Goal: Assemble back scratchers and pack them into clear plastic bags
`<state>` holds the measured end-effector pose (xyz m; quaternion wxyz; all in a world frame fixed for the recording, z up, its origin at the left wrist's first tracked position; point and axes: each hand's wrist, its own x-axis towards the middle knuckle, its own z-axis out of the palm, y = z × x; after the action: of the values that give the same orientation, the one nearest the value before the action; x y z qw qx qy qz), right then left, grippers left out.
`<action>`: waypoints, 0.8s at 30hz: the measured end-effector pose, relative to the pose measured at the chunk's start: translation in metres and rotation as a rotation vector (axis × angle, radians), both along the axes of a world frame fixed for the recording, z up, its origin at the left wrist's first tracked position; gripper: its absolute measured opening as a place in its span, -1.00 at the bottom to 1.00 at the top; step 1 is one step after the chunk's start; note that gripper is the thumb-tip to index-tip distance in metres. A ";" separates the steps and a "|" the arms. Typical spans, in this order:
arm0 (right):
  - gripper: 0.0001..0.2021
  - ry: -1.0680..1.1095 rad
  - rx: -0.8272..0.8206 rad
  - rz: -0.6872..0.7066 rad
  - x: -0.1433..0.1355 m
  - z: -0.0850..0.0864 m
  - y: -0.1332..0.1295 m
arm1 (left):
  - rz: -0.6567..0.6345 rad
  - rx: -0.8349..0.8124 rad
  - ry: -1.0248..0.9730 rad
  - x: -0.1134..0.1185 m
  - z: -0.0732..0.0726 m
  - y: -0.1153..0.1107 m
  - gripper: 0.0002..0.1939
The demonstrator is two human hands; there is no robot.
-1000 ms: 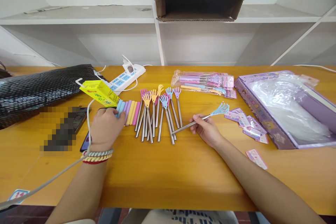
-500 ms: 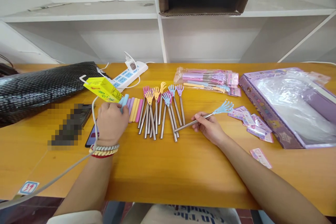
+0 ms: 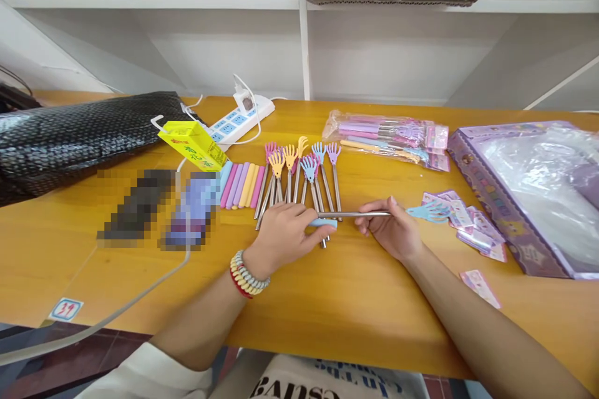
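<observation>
Head view. The fanned bunch of back scratchers (image 3: 309,169) serves as landmark; its visible shafts are bare, so these pieces appear unfinished. On its near side, the left hand (image 3: 283,232) curls closed around a light-blue sleeve (image 3: 330,223); right of that side, the right hand (image 3: 397,234), fingers bent, grips a blue scratcher (image 3: 349,215), its bare shaft alongside the sleeve, not inside. Left of the bunch lie loose sleeves (image 3: 242,186); rightward, bagged scratchers (image 3: 388,136) look complete, and printed cards (image 3: 468,217) lie loose. Legible: apparently "39" on a label (image 3: 66,309), front-left of the bunch; "estiva" on the shirt (image 3: 299,380), in front. Characters on the yellow carton (image 3: 193,144), left, are unclear.
</observation>
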<state>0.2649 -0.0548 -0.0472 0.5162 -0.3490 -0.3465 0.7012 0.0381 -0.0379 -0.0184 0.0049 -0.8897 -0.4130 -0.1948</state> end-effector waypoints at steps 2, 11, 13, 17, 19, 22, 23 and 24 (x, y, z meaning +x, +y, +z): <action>-0.61 -0.031 -0.011 0.024 0.000 0.002 0.000 | 0.059 0.042 -0.026 0.001 -0.005 -0.002 -0.58; -0.69 -0.080 -0.072 -0.050 0.002 0.000 0.002 | 0.228 0.073 -0.096 -0.002 -0.007 0.004 -0.54; -0.70 -0.058 -0.079 -0.060 0.003 -0.001 0.002 | 0.239 0.056 -0.100 -0.003 -0.008 0.005 -0.55; -0.72 -0.019 -0.125 -0.089 0.004 0.000 0.004 | 0.251 0.034 -0.124 -0.005 -0.009 0.007 -0.57; -0.73 -0.007 -0.144 -0.098 0.004 0.002 0.005 | 0.268 0.023 -0.134 -0.008 -0.010 0.008 -0.57; -0.73 -0.031 -0.153 -0.100 0.003 0.002 0.006 | 0.253 -0.002 -0.142 -0.011 -0.010 0.010 -0.59; -0.73 -0.043 -0.154 -0.099 0.004 0.002 0.006 | 0.229 -0.017 -0.140 -0.012 -0.010 0.011 -0.60; -0.73 -0.053 -0.155 -0.095 0.004 0.001 0.006 | 0.200 -0.034 -0.138 -0.013 -0.010 0.011 -0.62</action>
<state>0.2686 -0.0489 -0.0461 0.5110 -0.4225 -0.2877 0.6911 0.0251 -0.0267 -0.0280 -0.0190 -0.8285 -0.5023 -0.2470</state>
